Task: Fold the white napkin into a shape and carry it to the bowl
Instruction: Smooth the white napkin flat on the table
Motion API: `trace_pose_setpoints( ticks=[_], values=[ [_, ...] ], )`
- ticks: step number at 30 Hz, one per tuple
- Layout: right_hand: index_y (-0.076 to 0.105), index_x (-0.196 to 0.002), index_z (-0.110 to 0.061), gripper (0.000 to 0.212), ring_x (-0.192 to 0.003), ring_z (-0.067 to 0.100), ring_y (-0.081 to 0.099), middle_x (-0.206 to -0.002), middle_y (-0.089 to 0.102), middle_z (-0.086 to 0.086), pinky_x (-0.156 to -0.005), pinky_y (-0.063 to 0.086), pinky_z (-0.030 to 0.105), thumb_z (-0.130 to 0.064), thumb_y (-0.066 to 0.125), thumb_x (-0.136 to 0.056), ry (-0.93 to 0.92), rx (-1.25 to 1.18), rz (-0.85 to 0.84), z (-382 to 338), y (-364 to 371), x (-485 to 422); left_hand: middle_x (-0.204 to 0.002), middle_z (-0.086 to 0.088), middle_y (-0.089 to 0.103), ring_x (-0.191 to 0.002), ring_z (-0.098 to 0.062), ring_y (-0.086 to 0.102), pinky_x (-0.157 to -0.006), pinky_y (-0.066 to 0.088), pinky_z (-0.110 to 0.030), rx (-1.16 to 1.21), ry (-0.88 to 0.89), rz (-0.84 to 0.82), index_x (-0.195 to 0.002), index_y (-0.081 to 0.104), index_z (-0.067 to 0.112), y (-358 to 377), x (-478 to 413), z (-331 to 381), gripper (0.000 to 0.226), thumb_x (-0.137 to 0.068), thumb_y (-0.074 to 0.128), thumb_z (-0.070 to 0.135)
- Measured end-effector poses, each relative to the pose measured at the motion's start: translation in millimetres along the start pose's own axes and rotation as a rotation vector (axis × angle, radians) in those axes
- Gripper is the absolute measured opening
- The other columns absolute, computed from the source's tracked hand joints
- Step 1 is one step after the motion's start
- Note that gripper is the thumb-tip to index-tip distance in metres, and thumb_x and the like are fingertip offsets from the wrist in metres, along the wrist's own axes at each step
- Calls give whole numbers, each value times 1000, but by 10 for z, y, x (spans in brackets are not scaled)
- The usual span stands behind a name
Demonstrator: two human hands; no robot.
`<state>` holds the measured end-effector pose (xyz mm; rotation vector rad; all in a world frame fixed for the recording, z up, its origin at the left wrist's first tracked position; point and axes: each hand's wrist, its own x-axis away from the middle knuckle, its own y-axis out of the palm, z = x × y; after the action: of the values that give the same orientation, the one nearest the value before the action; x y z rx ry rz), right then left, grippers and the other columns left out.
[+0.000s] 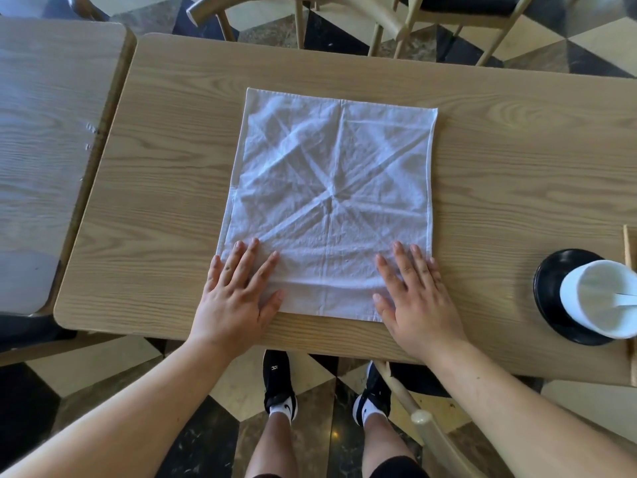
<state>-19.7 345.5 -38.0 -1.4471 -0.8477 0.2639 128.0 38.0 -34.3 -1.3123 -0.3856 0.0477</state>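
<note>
The white napkin (327, 201) lies spread flat on the wooden table (165, 188), creased with diagonal and straight fold lines that meet near its middle. My left hand (238, 298) rests palm down on its near left corner, fingers apart. My right hand (413, 298) lies flat on the near right corner, fingers spread too. Neither hand grips the cloth. The white bowl (599, 298) stands at the right edge of the table on a black saucer (551, 298), with a white spoon (624, 300) inside it.
A second table (44, 132) adjoins on the left. Wooden chairs (379, 19) stand behind the table, and another chair's back (431, 432) is near my right leg. A wooden stick or chopsticks (628, 246) lie past the bowl at the right edge.
</note>
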Motion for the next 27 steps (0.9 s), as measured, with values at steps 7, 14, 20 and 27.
trace_pose_setpoints(
  ticks=[7, 14, 20, 27],
  values=[
    [-3, -169, -26, 70, -163, 32, -11, -176, -10, 11, -129, 3, 54, -54, 18, -108, -28, 16, 43, -37, 119, 217, -178, 3, -9, -164, -16, -17, -133, -4, -50, -1, -13, -14, -169, 10, 40, 89, 294, 7, 71, -105, 23, 70],
    [4, -169, -21, 70, -163, 36, -3, -176, -5, 15, -128, 6, 56, -53, 21, -109, -59, 43, 70, -81, 178, 334, -178, 1, -7, -165, -19, -12, -132, -5, -50, -23, -7, -4, -169, 12, 37, 143, 448, 21, 72, -106, 22, 70],
    [17, -168, -16, 79, -163, 36, 6, -176, 9, 14, -128, 11, 55, -59, 34, -104, -115, 32, 88, -22, 110, 408, -178, -2, 6, -166, -25, -1, -131, 5, -62, -48, -2, -15, -168, 21, 35, 41, 409, 55, 79, -100, 30, 74],
    [51, -150, -12, 70, -150, 33, 43, -160, 47, 14, -122, 28, 47, -60, 46, -99, -321, 133, 133, 354, 60, 708, -175, -8, 25, -163, -29, 19, -132, 13, -54, -25, 9, 30, -163, 38, 25, -236, 133, 122, 72, -103, 37, 66]
  ],
)
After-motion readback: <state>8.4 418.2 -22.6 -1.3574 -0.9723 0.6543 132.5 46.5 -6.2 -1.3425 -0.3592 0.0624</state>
